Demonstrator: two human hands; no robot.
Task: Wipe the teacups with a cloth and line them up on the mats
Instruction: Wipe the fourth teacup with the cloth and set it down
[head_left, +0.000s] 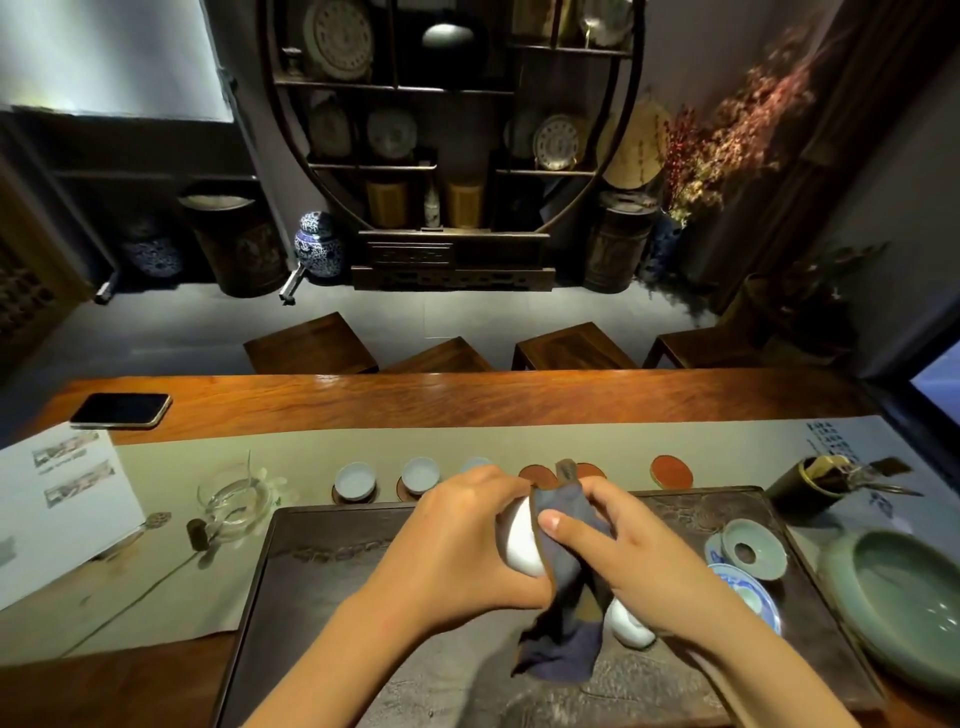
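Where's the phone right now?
In the head view, the phone lies at the far left of the wooden table, just beyond the printed sheet.

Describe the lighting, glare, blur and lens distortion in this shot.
Head view: dim, warm room light; a blown-out bright panel at top left; soft glare along the wooden table far edge. Wide-angle bending curves the table and the round shelf. The left hand, right hand, cloth and teacup look reasonably sharp; the edges soften.
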